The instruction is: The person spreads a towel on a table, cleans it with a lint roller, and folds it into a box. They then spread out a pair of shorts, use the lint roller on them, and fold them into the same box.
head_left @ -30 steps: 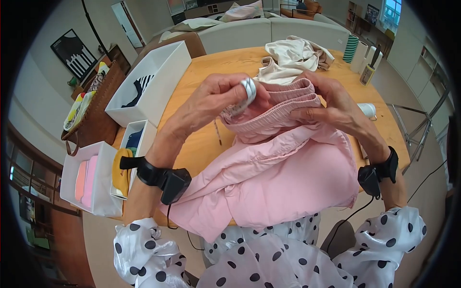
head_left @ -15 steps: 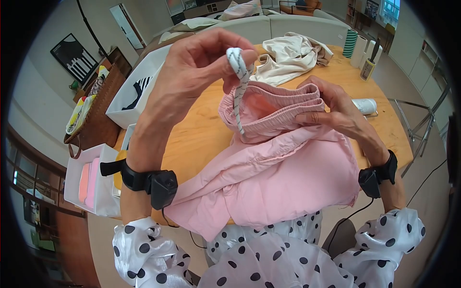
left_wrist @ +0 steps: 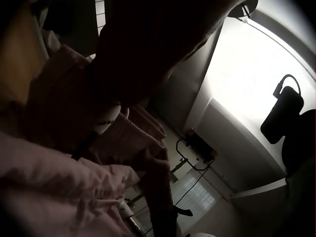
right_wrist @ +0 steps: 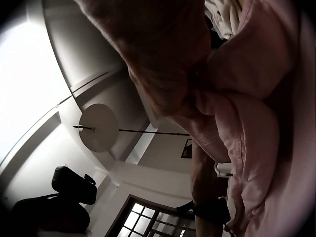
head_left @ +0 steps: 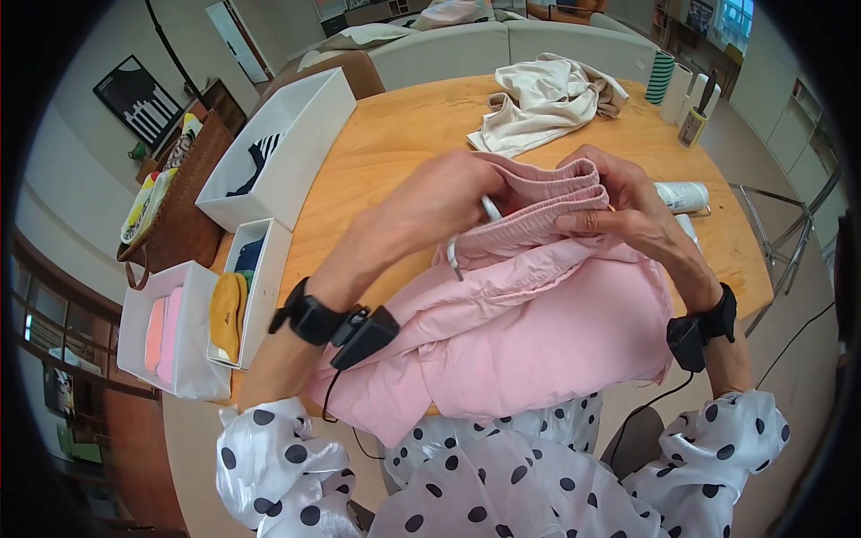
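Right, table (head_left: 395, 134): pink shorts (head_left: 538, 332) heaped at near edge, soft matte cloth, creased. Waistband (head_left: 538, 182) gathered, ribbed elastic. Right hand (head_left: 619, 202) pinches waistband. Left hand (head_left: 430, 206) grips white cord (head_left: 453, 257) at waistband, flat-looking. I'd pin band firm, work cord in short strokes, avoid bunching.

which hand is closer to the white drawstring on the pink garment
Left. The left hand pinches the white drawstring at the waistband of the pink garment; the right hand grips the waistband just to its right.
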Tool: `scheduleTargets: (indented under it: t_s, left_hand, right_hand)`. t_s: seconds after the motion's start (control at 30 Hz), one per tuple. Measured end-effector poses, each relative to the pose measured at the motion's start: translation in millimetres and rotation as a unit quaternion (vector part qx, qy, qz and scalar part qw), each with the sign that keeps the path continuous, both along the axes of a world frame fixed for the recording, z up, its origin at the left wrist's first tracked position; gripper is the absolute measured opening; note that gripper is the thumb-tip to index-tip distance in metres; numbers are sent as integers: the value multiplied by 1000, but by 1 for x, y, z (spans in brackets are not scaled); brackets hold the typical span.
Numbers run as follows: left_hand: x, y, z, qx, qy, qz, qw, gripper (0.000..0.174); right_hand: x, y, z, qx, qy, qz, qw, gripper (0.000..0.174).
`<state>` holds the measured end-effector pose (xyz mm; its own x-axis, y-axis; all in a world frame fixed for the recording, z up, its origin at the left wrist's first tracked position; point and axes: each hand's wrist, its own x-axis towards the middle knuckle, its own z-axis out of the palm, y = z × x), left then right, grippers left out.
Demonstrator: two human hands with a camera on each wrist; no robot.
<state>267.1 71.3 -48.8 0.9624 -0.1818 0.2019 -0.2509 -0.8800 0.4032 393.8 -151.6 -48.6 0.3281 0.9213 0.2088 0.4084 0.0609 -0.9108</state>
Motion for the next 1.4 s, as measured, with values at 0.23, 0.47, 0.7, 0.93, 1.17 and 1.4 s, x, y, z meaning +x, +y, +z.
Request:
scheduleTargets:
  t_s: [0.23,0.47,0.7,0.93,1.17,1.4]
  left_hand:
    - [-10,-6,39,-29,209,-31,977,43]
    - [-60,-5,28,-94,16,-71,993,30]
    - [-54,6,12,-189,0,3,982,18]
    - [-35,-6,-12,-123,-20,119,985,13]
    - [-49,6,-32,-97,-176,225,953,23]
    - [-51,34,-5,-245,-18,194,950,18]
  right_hand:
    - [3,-4,-7,15,1,-7,1000,34]
    - [-6,-9,0,1,70,-37,997,32]
    - [-7,-10,-1,-5,8,-32,999,33]
    - [-7,-7,-3,7,-28,-29,999,34]
    - [-10,-10,-4,27,-37,-46,998,33]
    - [-13,-3,25,91,-208,-61,972,32]
